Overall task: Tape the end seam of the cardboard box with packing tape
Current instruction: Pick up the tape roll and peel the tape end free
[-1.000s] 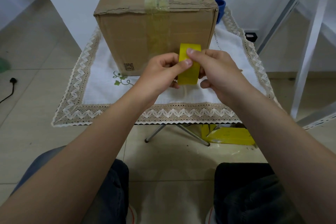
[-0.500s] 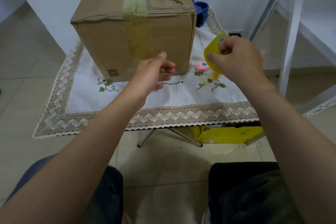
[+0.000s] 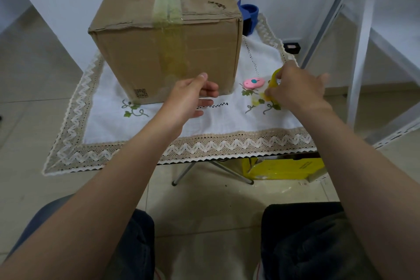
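Right hand [image 3: 295,91] lowered tape roll [image 3: 273,80] to tablecloth [image 3: 159,125].

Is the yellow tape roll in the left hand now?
No, the right hand grips the yellow tape roll over the tablecloth; the left hand is in front of the cardboard box.

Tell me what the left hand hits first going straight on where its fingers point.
Probably the cardboard box: the left hand hangs close before its near face, fingers aimed at the lower right corner. Depth is unclear; should they clear it, the pink object comes next.
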A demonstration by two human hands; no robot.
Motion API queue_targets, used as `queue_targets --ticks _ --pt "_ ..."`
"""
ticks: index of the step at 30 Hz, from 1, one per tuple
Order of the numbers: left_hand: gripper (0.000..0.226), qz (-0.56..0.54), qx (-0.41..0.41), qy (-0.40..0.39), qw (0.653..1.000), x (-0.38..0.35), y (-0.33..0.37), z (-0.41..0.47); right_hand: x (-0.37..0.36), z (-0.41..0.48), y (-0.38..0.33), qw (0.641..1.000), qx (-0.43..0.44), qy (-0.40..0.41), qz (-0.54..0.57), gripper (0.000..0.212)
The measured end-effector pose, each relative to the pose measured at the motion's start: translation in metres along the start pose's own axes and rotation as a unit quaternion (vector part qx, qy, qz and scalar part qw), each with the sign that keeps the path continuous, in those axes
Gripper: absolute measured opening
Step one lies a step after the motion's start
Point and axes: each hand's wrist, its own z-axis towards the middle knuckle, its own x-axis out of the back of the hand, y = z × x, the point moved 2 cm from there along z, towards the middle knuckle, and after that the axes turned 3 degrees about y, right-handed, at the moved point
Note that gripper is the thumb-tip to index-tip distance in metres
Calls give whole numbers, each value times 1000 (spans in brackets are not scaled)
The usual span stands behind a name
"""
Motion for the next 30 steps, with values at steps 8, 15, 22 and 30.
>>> queue_targets --ticks 8,15,22,30 --pt "38 -26 11 -11 1000 0 1 0 10 -1 -1 985 -49 -73 151 39" --pt "35 -28 6 -8 1000 3 -1 0 6 -6 -31 988 129 22 85 42" --pt "32 -1 8 0 1000 6 -1 -2 -16 -5 -39 986 164 -4 -31 45" --pt "30 -5 4 -3 1000 8 0 -3 -12 3 -36 984 153 91 18 15"
